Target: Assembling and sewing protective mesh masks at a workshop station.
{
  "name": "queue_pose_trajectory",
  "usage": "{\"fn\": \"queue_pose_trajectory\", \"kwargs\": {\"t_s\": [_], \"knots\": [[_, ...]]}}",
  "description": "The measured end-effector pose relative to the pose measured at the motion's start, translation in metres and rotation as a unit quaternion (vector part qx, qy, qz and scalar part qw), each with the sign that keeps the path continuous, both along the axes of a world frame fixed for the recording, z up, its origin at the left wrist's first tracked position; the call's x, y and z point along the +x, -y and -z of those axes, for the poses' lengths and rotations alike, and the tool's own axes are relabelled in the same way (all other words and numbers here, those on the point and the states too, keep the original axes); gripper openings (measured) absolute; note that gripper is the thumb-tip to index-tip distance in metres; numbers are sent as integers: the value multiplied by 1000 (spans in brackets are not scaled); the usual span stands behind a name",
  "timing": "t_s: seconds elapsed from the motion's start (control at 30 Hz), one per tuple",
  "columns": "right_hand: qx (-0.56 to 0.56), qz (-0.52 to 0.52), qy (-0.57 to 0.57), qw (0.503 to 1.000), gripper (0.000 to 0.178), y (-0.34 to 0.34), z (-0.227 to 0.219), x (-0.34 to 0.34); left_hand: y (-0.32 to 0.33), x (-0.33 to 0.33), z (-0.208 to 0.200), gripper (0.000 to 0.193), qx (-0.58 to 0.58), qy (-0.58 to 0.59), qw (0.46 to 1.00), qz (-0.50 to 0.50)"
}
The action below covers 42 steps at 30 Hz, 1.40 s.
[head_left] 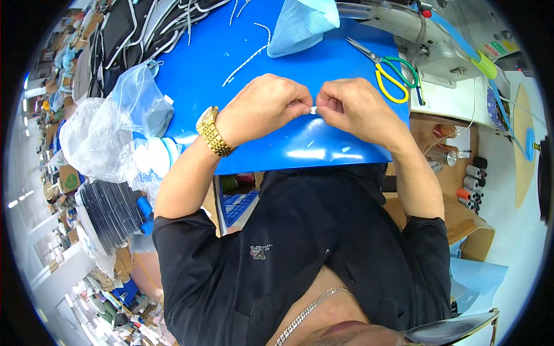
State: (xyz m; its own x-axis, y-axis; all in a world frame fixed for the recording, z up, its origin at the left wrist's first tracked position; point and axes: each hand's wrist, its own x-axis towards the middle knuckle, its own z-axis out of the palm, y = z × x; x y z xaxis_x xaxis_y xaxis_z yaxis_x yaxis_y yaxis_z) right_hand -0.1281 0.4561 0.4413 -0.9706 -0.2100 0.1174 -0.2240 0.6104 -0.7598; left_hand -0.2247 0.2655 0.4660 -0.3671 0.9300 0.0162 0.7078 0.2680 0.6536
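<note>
Above a blue work surface (254, 151), my left hand (271, 106) and my right hand (355, 109) meet, fingertips pinched. Between them shows a small white piece (313, 109), mostly covered by the fingers; its kind is too small to make out. A gold watch (213, 132) sits on my left wrist. Just beyond my right hand lie scissors (388, 74) with one green and one yellow handle, blades partly apart. Light blue mesh fabric (303, 29) is at the far edge, and a black-and-white cord (248, 57) lies beyond my left hand.
A sewing machine (392, 23) stands at the far right. Black fabric pieces with white piping (133, 34) are heaped far left, with clear plastic bags (98, 135) nearer. A large roll of striped cord (112, 210) stands low at left. Thread spools (470, 184) sit at right.
</note>
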Motion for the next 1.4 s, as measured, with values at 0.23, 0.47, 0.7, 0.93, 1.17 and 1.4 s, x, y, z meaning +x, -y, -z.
{"fn": "queue_pose_trajectory", "kwargs": {"t_s": [0.23,0.47,0.7,0.93,1.17,1.4], "knots": [[-120,35,26,992,18,-4,6,-1,-1,-7,-6,13,-18,25,997,-67],[-139,63,11,988,15,3,9,0,-1,-1,-2,15,32,-3,997,-66],[-324,183,0,928,18,-13,3,-8,-18,-21,-56,10,106,-220,969,-18],[-342,267,48,900,39,-35,4,-66,-57,-86,-52,14,105,-240,963,-61],[-360,273,58,890,33,-24,9,-96,-63,-108,-45,19,56,-119,986,-104],[-391,262,5,882,24,-17,17,-94,-70,-125,-28,22,72,-29,995,-65]]}}
